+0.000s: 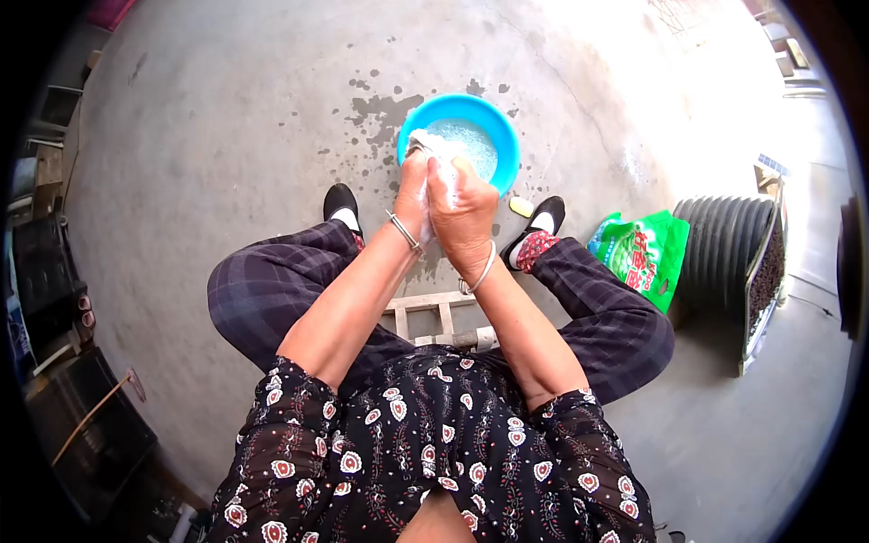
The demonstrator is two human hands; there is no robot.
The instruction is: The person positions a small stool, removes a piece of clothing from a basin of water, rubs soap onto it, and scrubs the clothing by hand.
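My left hand (413,192) and my right hand (464,206) are close together over the near rim of a blue basin (512,149). Both are closed around a bunched, soapy white cloth (429,141), whose top end sticks out above the fingers. White suds cling to the hands and cloth. Cloudy, foamy water (475,145) lies in the basin. A pale yellow bar of soap (521,206) rests on the floor beside the right shoe. How far the cloth reaches down between my palms is hidden.
Dark wet splashes (385,110) mark the concrete floor left of the basin. A green plastic packet (644,258) stands by my right knee, against a grey ribbed roll (724,246). A wooden stool frame (425,308) shows between my legs. Dark boxes (90,425) line the left side.
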